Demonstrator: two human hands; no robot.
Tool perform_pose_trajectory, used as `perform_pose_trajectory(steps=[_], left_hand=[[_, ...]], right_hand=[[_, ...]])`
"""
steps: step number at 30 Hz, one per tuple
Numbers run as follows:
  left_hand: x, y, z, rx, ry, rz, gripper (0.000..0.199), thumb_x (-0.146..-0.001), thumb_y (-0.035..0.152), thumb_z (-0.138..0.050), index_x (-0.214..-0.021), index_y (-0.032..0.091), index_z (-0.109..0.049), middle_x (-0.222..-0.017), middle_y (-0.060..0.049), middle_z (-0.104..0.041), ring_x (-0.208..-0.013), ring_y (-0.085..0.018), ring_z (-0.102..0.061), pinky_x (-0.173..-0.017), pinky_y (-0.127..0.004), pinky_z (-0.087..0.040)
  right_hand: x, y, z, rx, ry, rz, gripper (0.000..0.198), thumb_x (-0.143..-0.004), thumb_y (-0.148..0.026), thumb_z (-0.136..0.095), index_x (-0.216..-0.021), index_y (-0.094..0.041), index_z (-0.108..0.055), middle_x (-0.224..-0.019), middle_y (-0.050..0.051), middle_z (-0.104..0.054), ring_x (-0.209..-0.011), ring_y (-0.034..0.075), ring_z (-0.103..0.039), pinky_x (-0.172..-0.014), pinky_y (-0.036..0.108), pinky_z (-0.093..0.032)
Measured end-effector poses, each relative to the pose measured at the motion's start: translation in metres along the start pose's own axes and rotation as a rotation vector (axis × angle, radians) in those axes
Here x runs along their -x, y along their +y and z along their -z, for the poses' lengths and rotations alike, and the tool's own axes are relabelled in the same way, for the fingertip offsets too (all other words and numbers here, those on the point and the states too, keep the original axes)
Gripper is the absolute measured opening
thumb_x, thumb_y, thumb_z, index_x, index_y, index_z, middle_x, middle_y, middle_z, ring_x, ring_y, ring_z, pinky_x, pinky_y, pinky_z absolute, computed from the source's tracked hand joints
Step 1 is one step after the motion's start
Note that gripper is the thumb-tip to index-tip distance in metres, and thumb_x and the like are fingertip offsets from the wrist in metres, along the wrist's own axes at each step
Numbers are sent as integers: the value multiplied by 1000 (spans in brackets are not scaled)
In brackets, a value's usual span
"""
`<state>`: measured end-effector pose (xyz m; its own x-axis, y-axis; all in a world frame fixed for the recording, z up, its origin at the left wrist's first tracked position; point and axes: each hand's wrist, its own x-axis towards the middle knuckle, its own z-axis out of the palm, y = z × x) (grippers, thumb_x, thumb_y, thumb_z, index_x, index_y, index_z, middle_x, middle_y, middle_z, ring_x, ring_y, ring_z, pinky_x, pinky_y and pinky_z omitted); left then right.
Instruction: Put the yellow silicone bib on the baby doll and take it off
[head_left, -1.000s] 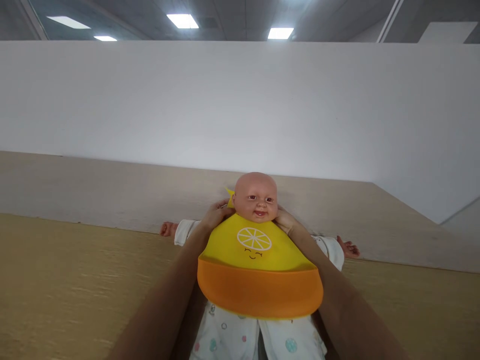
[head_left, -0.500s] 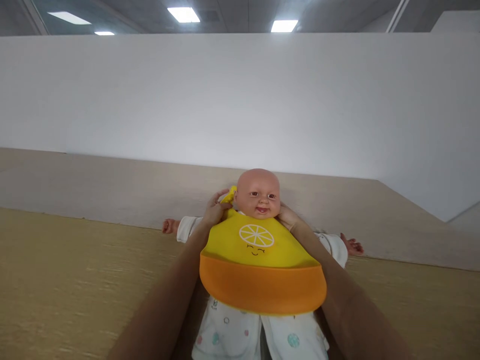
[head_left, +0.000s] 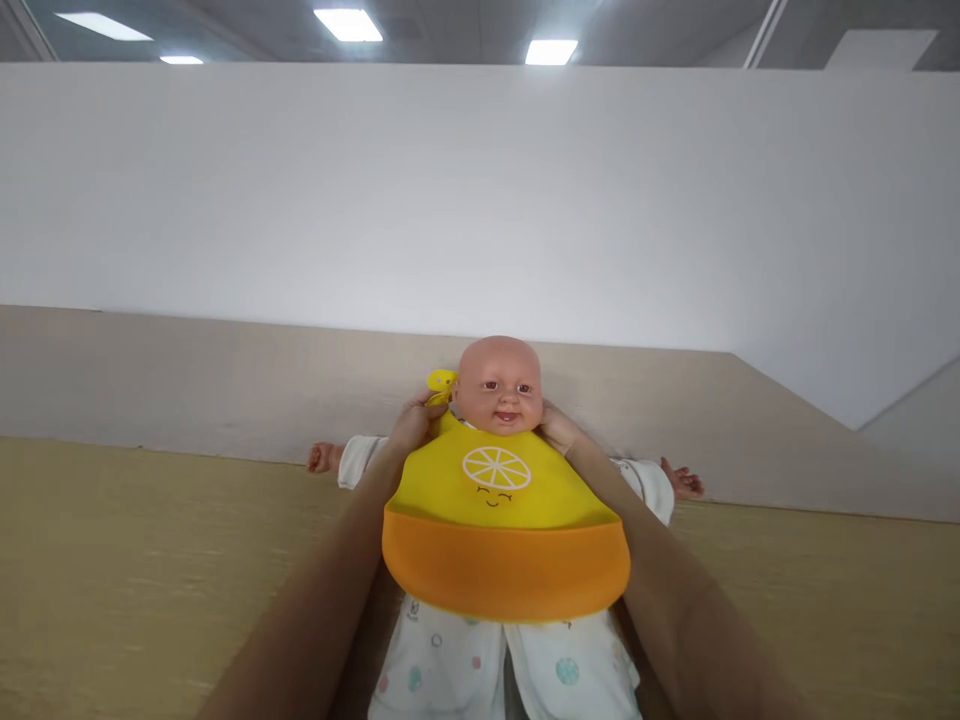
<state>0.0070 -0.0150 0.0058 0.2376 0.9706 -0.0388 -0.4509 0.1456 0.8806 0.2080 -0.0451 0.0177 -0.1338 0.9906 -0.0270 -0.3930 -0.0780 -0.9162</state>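
A bald baby doll (head_left: 499,375) lies on its back, face up, arms spread wide, in white clothes with coloured dots. Over its chest is a yellow bib (head_left: 435,490) with a lemon slice and a smiling face, and an orange catch pocket (head_left: 506,570) along the bottom. Beside the doll's head, my left hand (head_left: 416,422) pinches the bib's yellow neck strap, whose holed end sticks up past the fingers. My right hand (head_left: 559,428) is at the other side of the neck, its fingers hidden behind the head.
The doll lies on a tan wood-grain surface (head_left: 187,560). Just beyond its head runs a paler strip (head_left: 225,385), then a white panel (head_left: 450,200) rising behind. Ceiling lights show above the panel.
The view has shifted slightly, so the doll and hands appear further left. My left fingers have closed in, and more of the strap's end shows above them. My right hand stays by the neck.
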Motion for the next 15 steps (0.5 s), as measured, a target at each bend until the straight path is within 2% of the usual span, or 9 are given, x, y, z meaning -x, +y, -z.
perform_pose_trajectory(steps=[3,7,12,15], left_hand=[[0,1,-1,-1,22,-10,42,-58,4,-56,-97,19,-59,-73,2,-67,-61,-14,-62,-62,-25,-49],[3,4,-3,28,4,1,40,-57,5,-56,-95,18,-57,-76,0,-68,-67,-16,-64,-67,-28,-49],[5,9,-7,178,-29,40,46,-58,11,-55,-104,18,-57,-79,0,-68,-66,-16,-63,-63,-28,-48],[5,11,-10,231,-9,111,32,-65,18,-54,-97,18,-60,-77,0,-68,-66,-17,-63,-64,-29,-48]], right_hand=[[0,-1,-1,15,-36,-15,31,-60,-11,-63,-90,-16,-67,-87,5,-71,-92,22,-65,-86,35,-50],[-1,-1,2,3,-72,-7,33,-57,-10,-65,-89,-17,-68,-88,5,-72,-93,23,-65,-87,35,-49],[-3,4,7,-33,-108,21,38,-55,-7,-67,-92,-17,-68,-94,4,-71,-94,23,-64,-88,34,-47],[-7,6,11,-31,-84,18,37,-53,-7,-68,-89,-18,-69,-92,3,-72,-91,22,-64,-87,32,-47]])
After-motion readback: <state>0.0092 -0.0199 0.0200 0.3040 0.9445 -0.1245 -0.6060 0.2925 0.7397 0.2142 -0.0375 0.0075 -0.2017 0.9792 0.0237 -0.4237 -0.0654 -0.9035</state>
